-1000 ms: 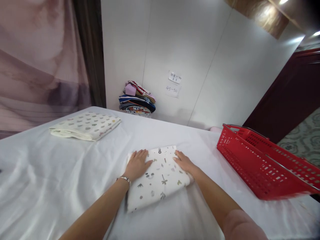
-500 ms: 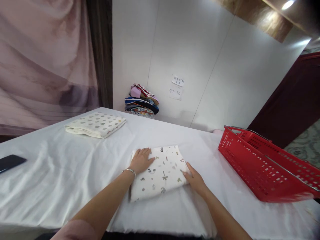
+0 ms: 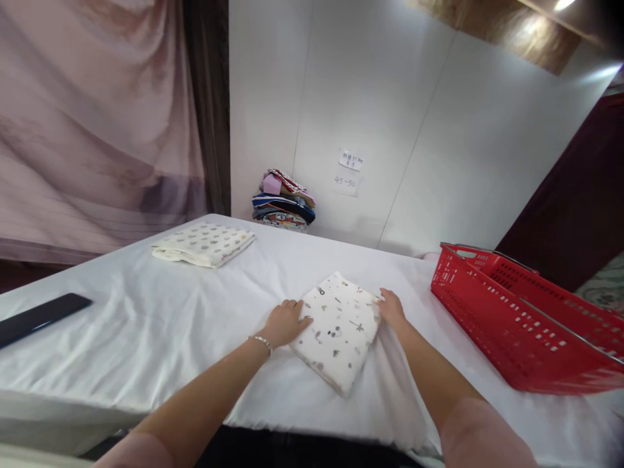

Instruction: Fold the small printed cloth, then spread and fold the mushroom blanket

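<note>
A folded white cloth (image 3: 338, 331) with small grey and green printed figures lies turned cornerwise on the white-covered table before me. My left hand (image 3: 286, 323), a bracelet at its wrist, rests along the cloth's left edge. Its fingers are stretched out and its thumb is spread onto the top. At the right corner, my right hand (image 3: 392, 309) has its fingers closed on the cloth's edge. Some of those fingertips are hidden.
Back left lies another folded cream cloth (image 3: 205, 244) with grey spots. A dark phone (image 3: 43, 318) lies at the left edge of view. The red basket (image 3: 507, 325) stands right. Stacked fabrics (image 3: 283, 201) sit beyond the table (image 3: 195, 325), against the wall.
The printed cloth has turned clockwise and shifted right. My right hand has moved farther away and slightly right, and my left hand has moved slightly right with the cloth. The view has shifted slightly.
</note>
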A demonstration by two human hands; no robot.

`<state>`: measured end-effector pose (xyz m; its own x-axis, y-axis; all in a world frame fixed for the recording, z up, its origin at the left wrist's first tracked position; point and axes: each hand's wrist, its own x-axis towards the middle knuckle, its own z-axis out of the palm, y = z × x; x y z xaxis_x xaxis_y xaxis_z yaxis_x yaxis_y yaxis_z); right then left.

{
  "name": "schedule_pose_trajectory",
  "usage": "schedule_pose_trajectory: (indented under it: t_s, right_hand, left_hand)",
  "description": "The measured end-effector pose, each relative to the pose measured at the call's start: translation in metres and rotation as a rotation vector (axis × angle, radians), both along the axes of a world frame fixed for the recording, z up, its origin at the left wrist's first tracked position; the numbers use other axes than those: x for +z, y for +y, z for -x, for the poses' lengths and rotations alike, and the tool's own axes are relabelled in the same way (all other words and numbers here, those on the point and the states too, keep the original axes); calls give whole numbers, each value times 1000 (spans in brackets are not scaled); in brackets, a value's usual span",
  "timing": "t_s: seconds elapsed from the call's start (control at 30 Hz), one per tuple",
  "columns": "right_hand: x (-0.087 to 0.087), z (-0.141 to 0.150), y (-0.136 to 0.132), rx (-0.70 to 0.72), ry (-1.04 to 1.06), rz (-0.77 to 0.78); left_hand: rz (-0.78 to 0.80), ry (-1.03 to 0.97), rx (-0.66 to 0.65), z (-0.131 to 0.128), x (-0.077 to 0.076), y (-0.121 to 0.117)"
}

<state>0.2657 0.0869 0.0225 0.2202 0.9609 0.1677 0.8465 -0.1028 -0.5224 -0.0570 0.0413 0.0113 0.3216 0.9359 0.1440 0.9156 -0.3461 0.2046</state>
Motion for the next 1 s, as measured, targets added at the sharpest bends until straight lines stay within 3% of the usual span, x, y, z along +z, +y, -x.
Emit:
schedule_pose_trajectory:
  t_s: [0.1,0.27,0.37,0.5,0.8,1.0]
  right_hand:
    - [2,23,1,116,-104,-35]
    - [0,88,-20,409,-260,-29]
    - [5,119,-24,498,-260,32]
    - [10,146,-9,538,-273,86]
    - [-18,166,11,583,-336,125]
    - [-17,163,11,594,-306,143]
  left_hand:
    - [-62,-64,39,-3,-7,-13]
    - [-100,-78,66,-2,-9,-16]
    - [-115,-72,61,-2,-9,-15]
    - [-113,-71,62,-2,-10,-16]
    - [-67,-42,85,-4,-1,-15]
    - [-158,2,83,-18,1,-11]
